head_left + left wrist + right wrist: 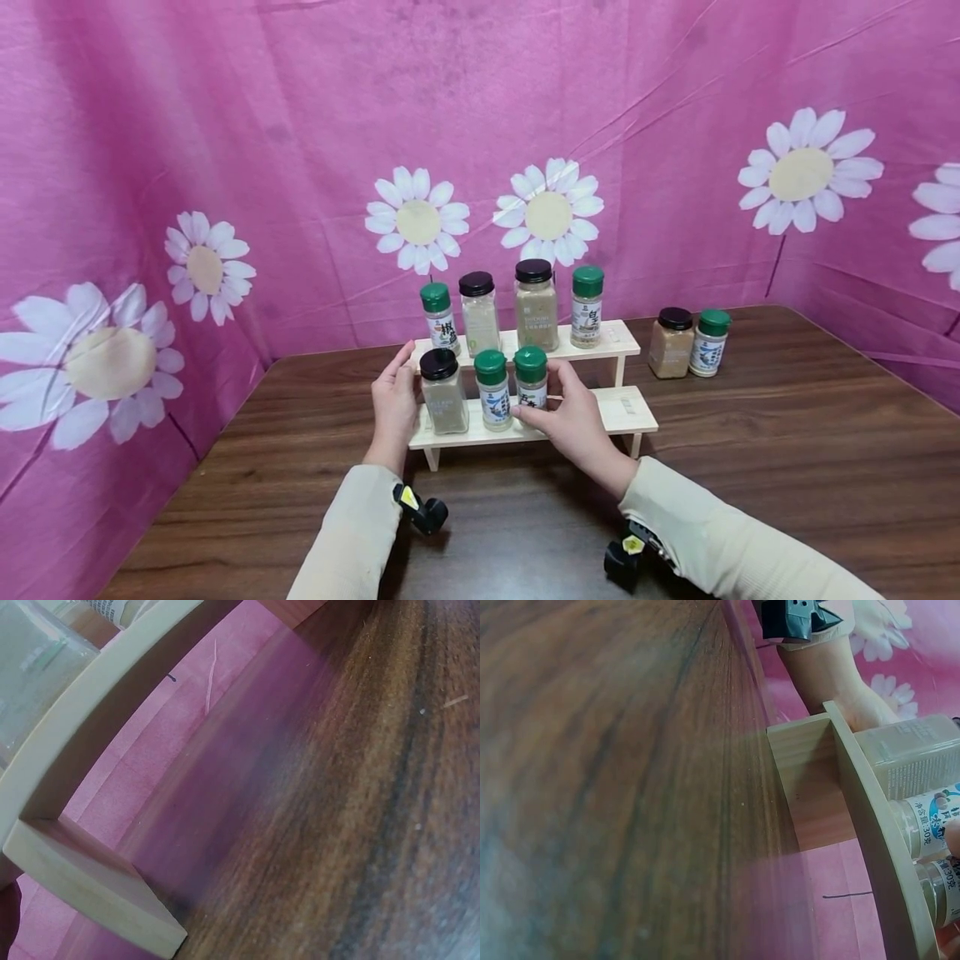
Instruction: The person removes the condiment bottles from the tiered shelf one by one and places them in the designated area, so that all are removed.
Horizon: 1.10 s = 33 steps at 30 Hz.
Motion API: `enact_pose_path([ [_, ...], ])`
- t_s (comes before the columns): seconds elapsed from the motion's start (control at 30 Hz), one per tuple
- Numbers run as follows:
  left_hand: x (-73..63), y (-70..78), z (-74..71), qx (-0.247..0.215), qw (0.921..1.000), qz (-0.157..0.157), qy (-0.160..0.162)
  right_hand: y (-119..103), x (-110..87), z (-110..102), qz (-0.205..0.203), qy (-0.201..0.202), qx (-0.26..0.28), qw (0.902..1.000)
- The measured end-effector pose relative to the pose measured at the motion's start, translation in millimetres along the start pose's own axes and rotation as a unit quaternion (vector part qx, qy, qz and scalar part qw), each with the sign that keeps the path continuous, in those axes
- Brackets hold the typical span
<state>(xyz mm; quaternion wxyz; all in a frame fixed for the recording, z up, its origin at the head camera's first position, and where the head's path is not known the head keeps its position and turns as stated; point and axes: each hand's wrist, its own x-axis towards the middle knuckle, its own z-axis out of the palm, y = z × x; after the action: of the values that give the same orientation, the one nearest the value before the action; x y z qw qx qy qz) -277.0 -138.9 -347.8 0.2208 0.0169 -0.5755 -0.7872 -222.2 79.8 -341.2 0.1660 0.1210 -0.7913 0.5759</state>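
A two-tier pale wooden rack holds several spice jars. My right hand pinches a green-capped spice jar on the lower tier, thumb in front and fingers at its right side. Left of it stand another green-capped jar and a black-lidded square jar, all upright. My left hand is at the rack's left end, beside the black-lidded jar, fingers fairly straight and fingertips right at the upper tier's edge. In the right wrist view, the held jar shows partly, close over the lower shelf board.
On the upper tier stand two green-capped jars and two black-lidded jars. Right of the rack, a black-lidded jar and a green-capped jar stand on the dark wooden table. A pink flowered cloth hangs behind.
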Motion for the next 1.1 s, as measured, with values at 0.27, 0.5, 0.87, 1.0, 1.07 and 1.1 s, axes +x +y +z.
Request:
enact_pose_path([
  [0.27, -0.4, 1.6, 1.9, -0.012, 0.9999, 0.002, -0.005, -4, -1.8, -2, 0.01, 0.008, 0.009, 0.9999],
  [0.5, -0.4, 0.9, 1.5, -0.004, 1.0, 0.004, 0.002, -6, -3.7, -6, 0.005, 0.013, -0.001, 0.9999],
  [0.87, -0.8, -0.2, 0.0, -0.008, 0.9999, 0.003, 0.008, -4, -7.0, -13, -0.046, 0.058, -0.013, 0.9972],
  [1.0, -1.2, 0.7, 0.2, 0.005, 0.9999, 0.007, 0.006, -4, -7.3, -17, -0.077, 0.081, -0.024, 0.9935],
  [1.07, -1.5, 0.9, 0.3, 0.011, 0.9999, 0.008, 0.003, -4, -7.5, -20, -0.092, 0.089, -0.03, 0.9913],
  [1.1, -1.7, 0.9, 0.3, 0.013, 0.9999, 0.008, 0.003, -4, -7.4, -21, -0.098, 0.092, -0.033, 0.9903],
])
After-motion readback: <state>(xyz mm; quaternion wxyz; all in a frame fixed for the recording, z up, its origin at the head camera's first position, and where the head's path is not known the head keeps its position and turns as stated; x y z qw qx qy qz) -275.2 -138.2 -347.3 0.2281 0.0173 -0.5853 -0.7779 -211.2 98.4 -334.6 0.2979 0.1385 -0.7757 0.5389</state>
